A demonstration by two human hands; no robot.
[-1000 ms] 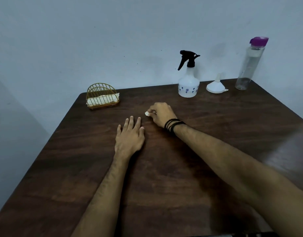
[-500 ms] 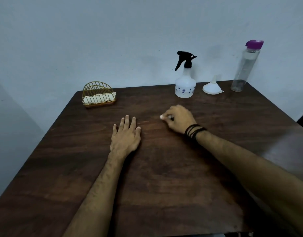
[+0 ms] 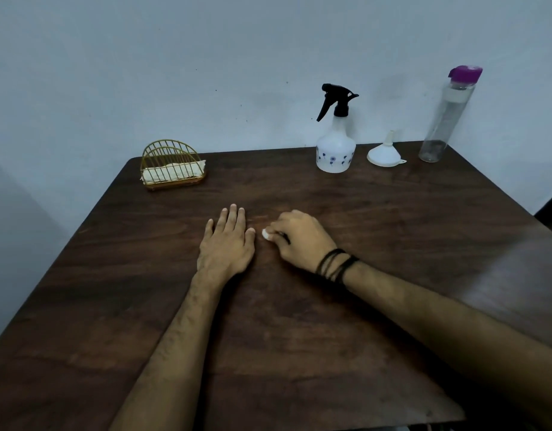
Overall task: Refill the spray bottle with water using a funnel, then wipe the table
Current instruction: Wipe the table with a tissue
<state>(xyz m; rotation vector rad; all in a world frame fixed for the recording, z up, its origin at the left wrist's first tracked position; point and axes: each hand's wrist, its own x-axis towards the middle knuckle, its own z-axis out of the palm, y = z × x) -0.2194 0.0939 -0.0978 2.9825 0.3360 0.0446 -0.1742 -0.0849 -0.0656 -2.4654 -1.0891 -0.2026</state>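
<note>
My right hand [image 3: 299, 239] is closed over a small white wad of tissue [image 3: 265, 234], pressing it on the dark wooden table [image 3: 299, 337]. Only the tip of the wad shows past my fingers. My left hand [image 3: 228, 244] lies flat on the table just left of it, fingers together, holding nothing. At the back stands the white spray bottle [image 3: 336, 150] with a black trigger head. A white funnel [image 3: 385, 152] rests upside down to its right. Further right is a tall clear water bottle [image 3: 445, 119] with a purple cap.
A gold wire holder with folded white tissues [image 3: 172, 169] sits at the table's back left. A grey wall rises directly behind the table. The table's right edge falls off near a dark object [image 3: 551, 213].
My right hand, with the wad, slid right and then back left and nearer to me, ending beside my left thumb. My left hand stayed flat in place.
</note>
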